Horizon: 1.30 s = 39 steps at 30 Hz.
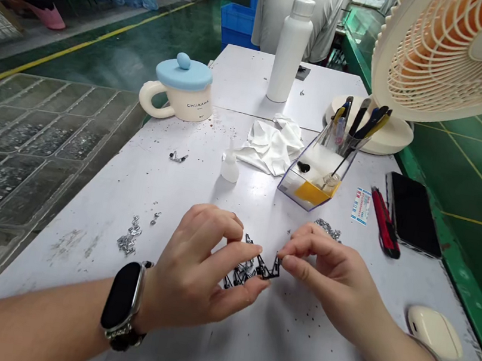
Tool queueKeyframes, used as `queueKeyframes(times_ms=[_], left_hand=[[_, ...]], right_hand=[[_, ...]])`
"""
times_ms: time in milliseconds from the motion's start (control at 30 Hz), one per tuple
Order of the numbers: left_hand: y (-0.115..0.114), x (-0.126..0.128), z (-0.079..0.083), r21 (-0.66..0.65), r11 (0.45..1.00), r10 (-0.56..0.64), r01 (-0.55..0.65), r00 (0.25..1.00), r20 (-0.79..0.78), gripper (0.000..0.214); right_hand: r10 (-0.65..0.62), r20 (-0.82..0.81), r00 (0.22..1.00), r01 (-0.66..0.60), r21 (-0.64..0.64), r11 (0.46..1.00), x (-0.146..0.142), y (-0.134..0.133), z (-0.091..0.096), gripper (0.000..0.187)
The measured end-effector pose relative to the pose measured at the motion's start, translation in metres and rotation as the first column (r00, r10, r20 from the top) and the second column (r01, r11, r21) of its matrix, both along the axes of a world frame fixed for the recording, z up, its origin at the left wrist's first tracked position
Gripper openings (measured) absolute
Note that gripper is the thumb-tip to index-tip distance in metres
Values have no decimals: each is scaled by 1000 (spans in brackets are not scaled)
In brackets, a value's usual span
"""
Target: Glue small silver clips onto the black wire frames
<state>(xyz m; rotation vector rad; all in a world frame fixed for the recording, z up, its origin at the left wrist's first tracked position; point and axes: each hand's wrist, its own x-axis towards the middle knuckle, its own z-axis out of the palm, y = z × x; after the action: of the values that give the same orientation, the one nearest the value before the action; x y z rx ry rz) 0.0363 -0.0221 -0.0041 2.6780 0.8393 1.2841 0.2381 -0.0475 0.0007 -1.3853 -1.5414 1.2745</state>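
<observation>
A small black angular part (pixel 271 271) is between my two hands, above the white table. My left hand (pixel 205 266), with a watch on its wrist, has its thumb against the part's lower edge and the index finger close above it. My right hand (pixel 322 268) pinches the part's right end between thumb and index finger. Under my left fingers lies a pile of similar black parts (pixel 243 272), partly hidden. Small silver metal pieces (pixel 129 236) lie left of my left hand, and another silver heap (pixel 328 228) sits just behind my right hand.
Behind my hands stand a small squeeze bottle (pixel 230 166), white cloth (pixel 271 146) and a clear tool holder (pixel 314 176). A lidded mug (pixel 190 97), white bottle (pixel 290 52) and fan (pixel 454 55) stand farther back. At right lie a red cutter (pixel 385 223), phone (pixel 415 212) and cream case (pixel 434 332).
</observation>
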Motion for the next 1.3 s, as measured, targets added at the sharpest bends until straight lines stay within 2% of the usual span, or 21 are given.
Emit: queueKeyframes(times_ms=[433, 767, 1000, 1067, 1167, 1233, 1300], left_hand=[[0, 1, -1, -2, 1000, 6, -6, 1000, -2, 21], [2, 0, -3, -16, 1000, 11, -12, 1000, -14, 19], [-2, 0, -1, -48, 999, 12, -12, 1000, 3, 20], [-2, 0, -1, -54, 999, 4, -3, 1000, 16, 21], [-2, -1, 0, -86, 996, -8, 15, 996, 84, 22], [-1, -2, -1, -110, 993, -21, 38, 988, 154, 23], [0, -2, -2, -132, 989, -43, 72, 977, 210, 25]], right_hand=[[-4, 1, 1000, 4, 15, 1000, -2, -1, -3, 8], [80, -4, 997, -80, 9, 997, -2, -2, -4, 6], [98, -76, 992, -104, -79, 991, 1, -4, -3, 5], [90, -105, 990, -94, -42, 995, 2, -4, -3, 3], [98, -128, 987, -91, 57, 994, 4, -6, -2, 25], [108, -67, 992, -98, 147, 984, 4, -7, 0, 40], [104, 29, 994, -108, 263, 959, 4, -9, 2, 38]])
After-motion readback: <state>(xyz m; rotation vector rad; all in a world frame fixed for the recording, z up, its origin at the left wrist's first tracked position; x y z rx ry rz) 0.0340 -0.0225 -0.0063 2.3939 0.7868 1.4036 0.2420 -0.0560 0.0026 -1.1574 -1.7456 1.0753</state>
